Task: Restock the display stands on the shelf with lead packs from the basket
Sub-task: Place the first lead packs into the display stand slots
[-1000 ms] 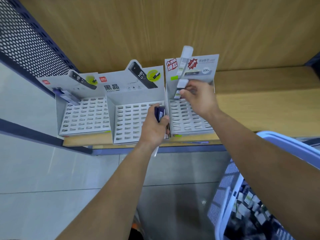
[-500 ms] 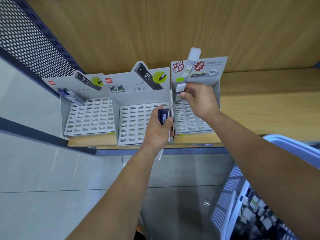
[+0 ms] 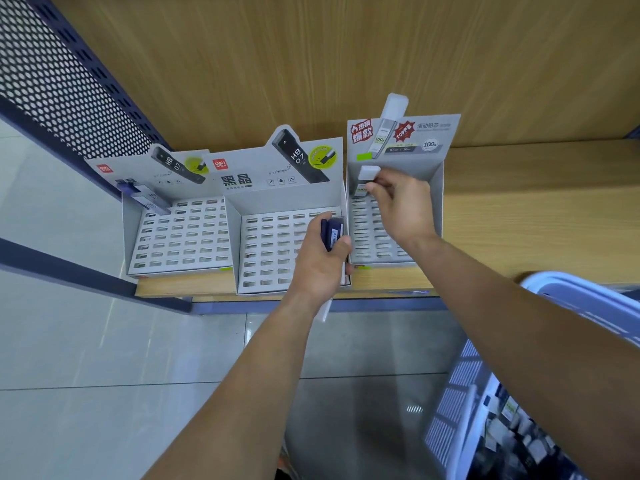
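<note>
the basket (image 3: 575, 289) is cut off at the lower right edge, and the lead packs (image 3: 512, 427) inside it are blurred into dark and pale patches that cannot be told apart. the slots of the right display stand (image 3: 439, 202) are largely hidden behind the right hand (image 3: 398, 206), whose grip is closed in a pinch on a white lead pack (image 3: 364, 176) held upright at the stand's back left corner; whether its lower end is seated in a slot cannot be told. several dark blue lead packs (image 3: 333, 231) are clasped in the grip of the left hand (image 3: 318, 261), over the right edge of the middle display stand (image 3: 270, 247). a white end (image 3: 325, 309) is seen poking out below that wrist. one dark pack (image 3: 147, 199) is leant in the back left corner of the left display stand (image 3: 183, 240). the three stands are set side by side on the wooden shelf (image 3: 536, 209), a perforated panel (image 3: 52, 81) to the left, tiled floor (image 3: 86, 358) below.
</note>
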